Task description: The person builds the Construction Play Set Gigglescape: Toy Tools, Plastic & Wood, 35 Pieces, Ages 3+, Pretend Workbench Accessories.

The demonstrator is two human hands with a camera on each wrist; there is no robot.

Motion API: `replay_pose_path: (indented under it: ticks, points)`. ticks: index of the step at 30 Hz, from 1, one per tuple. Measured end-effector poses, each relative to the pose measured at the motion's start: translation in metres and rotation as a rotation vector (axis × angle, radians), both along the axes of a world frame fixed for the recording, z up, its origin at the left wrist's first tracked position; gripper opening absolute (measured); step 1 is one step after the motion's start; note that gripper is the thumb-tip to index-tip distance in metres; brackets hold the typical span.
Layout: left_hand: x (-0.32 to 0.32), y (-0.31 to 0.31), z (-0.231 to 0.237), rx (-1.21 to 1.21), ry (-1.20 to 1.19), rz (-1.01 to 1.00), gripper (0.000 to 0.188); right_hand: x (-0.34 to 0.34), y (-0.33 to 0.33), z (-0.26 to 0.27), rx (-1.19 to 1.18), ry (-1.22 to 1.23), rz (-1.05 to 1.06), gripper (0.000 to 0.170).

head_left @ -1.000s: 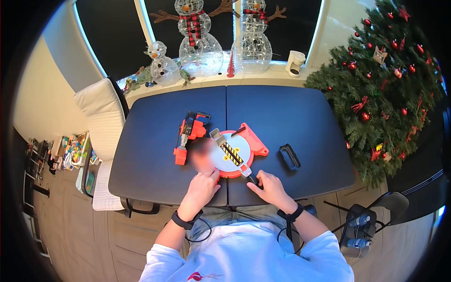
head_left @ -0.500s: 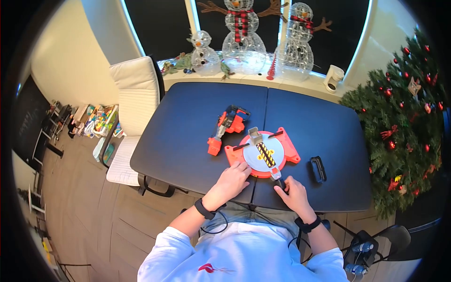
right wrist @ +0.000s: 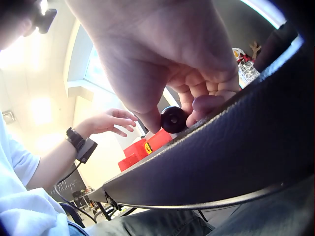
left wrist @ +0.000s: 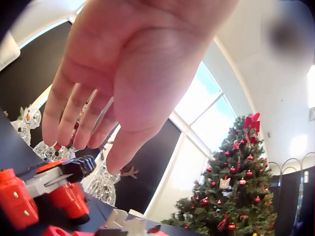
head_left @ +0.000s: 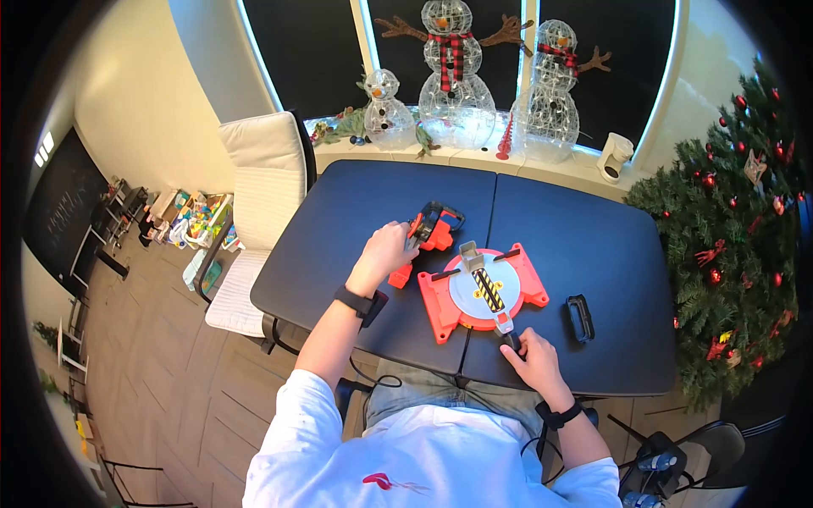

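My left hand (head_left: 388, 250) is above the red and black toy saw head (head_left: 442, 233), overlapping it in the head view. In the left wrist view its fingers reach out fairly straight over that piece, holding nothing. A red toy miter saw base (head_left: 438, 311) lies on the table, with a grey round turntable carrying a yellow-and-black striped strip. From the turntable's near end sticks out a black handle (right wrist: 173, 119). The thumb and fingers of my right hand (head_left: 536, 362) grip this handle at the table's near edge.
A black hollow oblong part (head_left: 580, 318) lies on the dark table (head_left: 339, 220), right of the base. Behind the table stand wire snowmen (head_left: 457, 110) on a sill. A white chair (head_left: 262, 195) is at the left, a decorated Christmas tree (head_left: 720, 229) at the right.
My left hand has left the base's left side and moved up and left over the saw head. The right hand stays on the handle. The head view has swung left.
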State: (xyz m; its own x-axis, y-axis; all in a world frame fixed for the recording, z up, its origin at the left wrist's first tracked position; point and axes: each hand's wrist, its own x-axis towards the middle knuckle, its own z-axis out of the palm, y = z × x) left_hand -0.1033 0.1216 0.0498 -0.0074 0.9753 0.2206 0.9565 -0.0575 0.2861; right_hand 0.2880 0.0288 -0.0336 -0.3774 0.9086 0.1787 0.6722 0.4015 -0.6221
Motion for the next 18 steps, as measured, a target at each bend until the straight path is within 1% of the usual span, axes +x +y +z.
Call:
replay_pose_path:
  ticks: [3,6,7,9,10,13,18]
  points:
    - [0.007,0.014,-0.012,-0.125,-0.008,0.064,0.046,0.0,-0.001,0.003,-0.004,-0.004,0.005,0.044]
    - [0.017,0.017,-0.021,-0.145,0.068,0.132,0.044,0.001,0.0,0.0,0.015,0.009,0.017,0.045]
    - [0.018,0.017,-0.026,-0.061,0.082,0.14,0.044,0.002,0.001,0.0,0.018,0.006,0.016,0.045]
    - [0.016,0.023,-0.032,-0.076,0.076,0.146,0.045,0.002,0.001,-0.001,0.024,0.0,0.02,0.045]
    - [0.017,0.024,-0.031,-0.084,0.073,0.151,0.046,0.002,0.001,-0.001,0.025,0.0,0.023,0.045]
    - [0.025,0.028,-0.028,-0.092,0.137,0.209,0.04,0.003,0.002,-0.001,0.019,0.0,0.036,0.045]
    - [0.021,0.044,-0.023,-0.185,0.152,0.208,0.044,0.005,0.003,0.003,0.0,-0.007,0.05,0.045]
